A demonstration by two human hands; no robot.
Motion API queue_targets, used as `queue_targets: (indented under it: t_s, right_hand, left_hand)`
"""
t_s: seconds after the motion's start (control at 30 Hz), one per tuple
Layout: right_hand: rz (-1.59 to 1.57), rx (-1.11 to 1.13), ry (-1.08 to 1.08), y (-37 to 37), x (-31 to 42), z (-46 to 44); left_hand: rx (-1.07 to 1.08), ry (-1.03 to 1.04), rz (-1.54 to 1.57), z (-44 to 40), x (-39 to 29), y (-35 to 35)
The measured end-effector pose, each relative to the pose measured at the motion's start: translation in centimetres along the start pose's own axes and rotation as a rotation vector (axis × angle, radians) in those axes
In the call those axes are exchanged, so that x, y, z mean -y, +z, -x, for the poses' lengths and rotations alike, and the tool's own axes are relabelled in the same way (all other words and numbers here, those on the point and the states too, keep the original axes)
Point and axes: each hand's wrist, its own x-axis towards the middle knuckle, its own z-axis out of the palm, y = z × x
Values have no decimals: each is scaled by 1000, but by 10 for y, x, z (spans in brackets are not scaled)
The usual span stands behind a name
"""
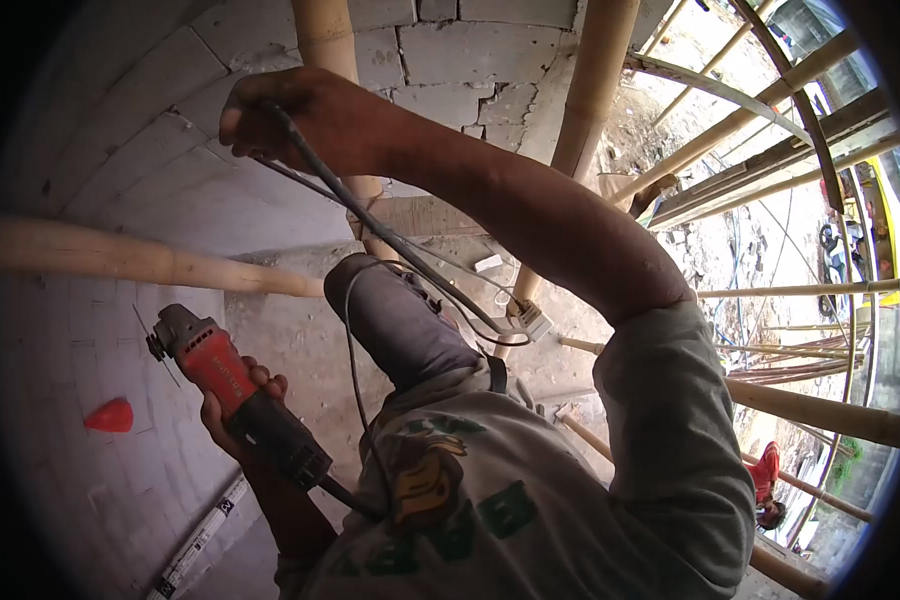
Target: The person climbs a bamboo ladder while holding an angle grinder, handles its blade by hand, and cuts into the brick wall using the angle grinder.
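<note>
1. Where pale blocks make a surface [55, 430] on the far left, a red thing [110, 415] shows near its middle; I can't tell if the surface is wall or floor.
2. A round tan pole [160, 258] goes across above the red thing.
3. A black and white bar [198, 540] slants by the surface's lower right edge.
4. The left hand [225, 430] is wrapped around a red and black grinder [232, 375], fingers on 1 side and thumb on the other. The grinder is tilted in front of the surface's right edge, with its thin disc [170, 368] at the upper left. A cord [348, 497] goes from its back end to the shirt.
5. The right hand [315, 115] is up high, fingers curled around a thick gray cable [355, 207]. A thinner wire runs beside it.
6. A bent leg [395, 320] in gray pants sits behind the cable.
7. The cable slants down to a pale plug block [537, 323] near a thick pole [595, 90]. I can't tell if they touch.
8. The gray shirt [560, 500] has green letters.
9. Outside, on the far right, 1 other person [765, 472] in red is well apart from both hands.
</note>
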Motion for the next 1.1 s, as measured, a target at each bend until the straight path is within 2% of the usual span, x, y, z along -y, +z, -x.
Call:
queue_targets:
  t_s: [0.13, 0.23, 0.33, 0.5, 0.53, 0.63, 0.77, 0.87, 0.97, 1.1]
  right_hand:
    - [136, 61, -19, 26, -27, -8]
    - [313, -34, -307, 26, -97, 1]
    - [137, 44, 71, 34, -87, 21]
    - [250, 185, 175, 66, -81, 44]
    - [329, 198, 111, 67, -91, 53]
    - [350, 225, 144, 64, -108, 79]
    - [254, 203, 359, 56, -109, 87]
    - [269, 159, 232, 65, -119, 101]
    - [44, -41, 92, 90, -124, 109]
    - [48, -85, 223, 88, -112, 120]
  left_hand:
    - [22, -8, 15, 1, 1, -5]
    - [51, -15, 10, 1, 2, -5]
    - [50, -18, 22, -1, 5, -1]
    - [22, 10, 3, -2, 7, 9]
    - [50, 15, -9, -2, 6, 8]
    - [90, 25, -35, -4, 3, 2]
    - [64, 11, -36, -7, 1, -5]
    - [40, -8, -35, -5, 3, -4]
    - [71, -34, -39, -9, 5, -2]
    - [37, -36, -34, -12, 4, -10]
